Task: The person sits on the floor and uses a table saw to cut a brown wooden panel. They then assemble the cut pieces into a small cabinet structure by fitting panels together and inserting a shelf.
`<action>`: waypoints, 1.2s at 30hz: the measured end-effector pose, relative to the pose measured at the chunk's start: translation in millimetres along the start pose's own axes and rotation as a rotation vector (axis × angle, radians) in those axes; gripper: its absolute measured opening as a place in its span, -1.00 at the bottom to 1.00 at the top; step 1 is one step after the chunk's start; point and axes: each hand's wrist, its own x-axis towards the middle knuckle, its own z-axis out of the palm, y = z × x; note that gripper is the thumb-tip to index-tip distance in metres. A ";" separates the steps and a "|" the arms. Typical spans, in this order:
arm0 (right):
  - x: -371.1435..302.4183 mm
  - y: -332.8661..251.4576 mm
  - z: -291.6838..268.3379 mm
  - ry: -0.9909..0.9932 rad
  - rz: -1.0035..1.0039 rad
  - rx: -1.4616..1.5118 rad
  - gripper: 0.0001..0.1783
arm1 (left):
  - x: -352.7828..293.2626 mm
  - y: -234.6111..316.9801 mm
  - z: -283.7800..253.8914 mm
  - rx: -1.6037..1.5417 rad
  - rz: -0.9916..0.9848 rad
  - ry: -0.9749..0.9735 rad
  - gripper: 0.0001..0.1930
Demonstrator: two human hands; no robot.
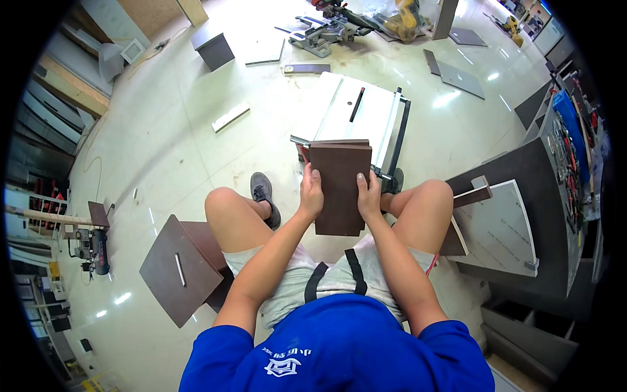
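Between my two hands is a small stack of dark brown boards (339,189), held upright above my lap with their edges slightly out of line. My left hand (311,191) closes on the left edge, thumb on the near face. On the right edge my right hand (368,194) grips the same way. Just beyond the boards stands a white-topped table saw (333,98) with a dark blade slot and a black rail on its right side. The boards hide its near edge.
At my left is a brown cabinet panel with a white handle (181,269). A dark workbench (496,173) with tools and a pale panel (499,225) stands at right. A mitre saw (320,36), a dark box (214,51) and offcuts, including a white strip (231,117), lie ahead on the floor.
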 end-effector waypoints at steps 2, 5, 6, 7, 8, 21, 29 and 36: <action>5.0 0.2 -2.2 0.008 0.013 -0.020 -0.42 | -0.5 -0.8 0.2 0.032 -0.003 0.011 -0.46; 8.3 -1.1 -5.0 -0.039 0.053 -0.161 -0.49 | -0.4 -4.7 1.4 0.008 0.019 0.029 -0.44; 8.6 -1.8 -5.1 -0.042 0.060 -0.171 -0.47 | -1.0 -6.4 1.4 0.003 0.018 0.034 -0.44; 8.6 -3.4 -5.5 -0.044 0.068 -0.181 -0.45 | -1.8 -6.2 2.4 -0.003 0.015 0.039 -0.44; 8.0 -5.1 -5.7 -0.047 0.076 -0.192 -0.43 | -2.8 -5.9 2.9 -0.008 0.012 0.044 -0.44; -6.9 -5.3 -1.6 0.028 -0.003 -0.154 -0.36 | -1.7 11.8 2.0 0.116 0.141 0.007 -0.44; -5.0 -1.9 -1.0 0.002 0.024 -0.159 -0.29 | -2.7 15.1 -0.6 0.123 0.138 -0.018 -0.37; -4.4 -3.9 -0.4 0.020 0.014 -0.139 -0.28 | -3.5 12.7 -1.1 0.161 0.127 -0.020 -0.40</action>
